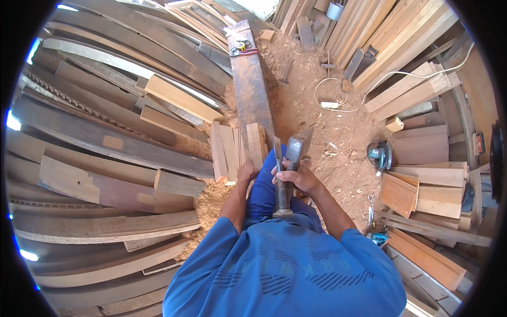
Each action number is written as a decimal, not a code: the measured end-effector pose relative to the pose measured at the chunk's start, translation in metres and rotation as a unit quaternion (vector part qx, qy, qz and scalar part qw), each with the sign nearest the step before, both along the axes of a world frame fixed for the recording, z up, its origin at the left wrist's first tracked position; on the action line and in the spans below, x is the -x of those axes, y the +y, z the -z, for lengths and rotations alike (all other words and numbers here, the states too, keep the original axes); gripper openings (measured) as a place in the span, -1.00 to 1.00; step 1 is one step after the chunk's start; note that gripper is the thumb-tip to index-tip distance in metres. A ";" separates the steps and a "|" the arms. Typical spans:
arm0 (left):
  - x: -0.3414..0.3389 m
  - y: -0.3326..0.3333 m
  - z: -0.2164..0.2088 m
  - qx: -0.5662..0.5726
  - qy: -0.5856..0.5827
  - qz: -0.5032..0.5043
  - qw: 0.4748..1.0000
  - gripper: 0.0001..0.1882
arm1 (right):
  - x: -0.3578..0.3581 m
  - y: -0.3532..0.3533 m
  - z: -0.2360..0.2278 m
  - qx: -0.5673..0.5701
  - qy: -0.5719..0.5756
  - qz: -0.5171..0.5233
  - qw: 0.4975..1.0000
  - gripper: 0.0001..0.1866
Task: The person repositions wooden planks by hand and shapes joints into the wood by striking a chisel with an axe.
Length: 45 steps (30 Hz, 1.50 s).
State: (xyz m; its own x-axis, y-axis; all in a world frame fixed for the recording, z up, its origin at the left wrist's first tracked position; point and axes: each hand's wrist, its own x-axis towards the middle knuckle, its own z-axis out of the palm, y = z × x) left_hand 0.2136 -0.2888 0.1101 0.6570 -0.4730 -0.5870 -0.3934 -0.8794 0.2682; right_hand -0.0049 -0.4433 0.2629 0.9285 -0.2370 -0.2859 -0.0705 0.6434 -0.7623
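Note:
My right hand is closed around a chisel and a hammer together. The chisel's flat blade points up and away from me, its thick handle end near my shirt. Beside that blade is the hammer's heavy metal head. My left hand is closed at the near end of a wooden block, its fingertips partly hidden. The block lies on a long dark wooden beam stretching away between my legs. Just left of it stand two pale wood pieces.
Stacked boards fill the left side. A tape measure rests on the beam's far end. Right, a circular saw, pliers and a white power cord lie among boards. Wood shavings cover the floor; another hammer lies ahead.

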 end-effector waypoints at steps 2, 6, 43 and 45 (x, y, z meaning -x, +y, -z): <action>-0.003 -0.003 -0.004 0.000 -0.006 0.030 1.000 -0.17 | -0.011 0.011 0.003 0.027 -0.016 0.013 0.999 -0.67; -0.006 0.012 0.000 0.035 0.000 0.044 0.998 -0.15 | -0.030 0.027 0.010 0.063 0.030 0.060 0.996 -0.77; -0.099 -0.131 -0.075 0.623 0.094 0.072 0.773 -0.81 | -0.060 0.025 -0.166 0.535 -0.132 0.388 0.739 -0.67; -0.103 -0.132 -0.069 0.626 0.097 0.071 0.771 -0.81 | -0.061 0.027 -0.166 0.523 -0.156 0.397 0.738 -0.66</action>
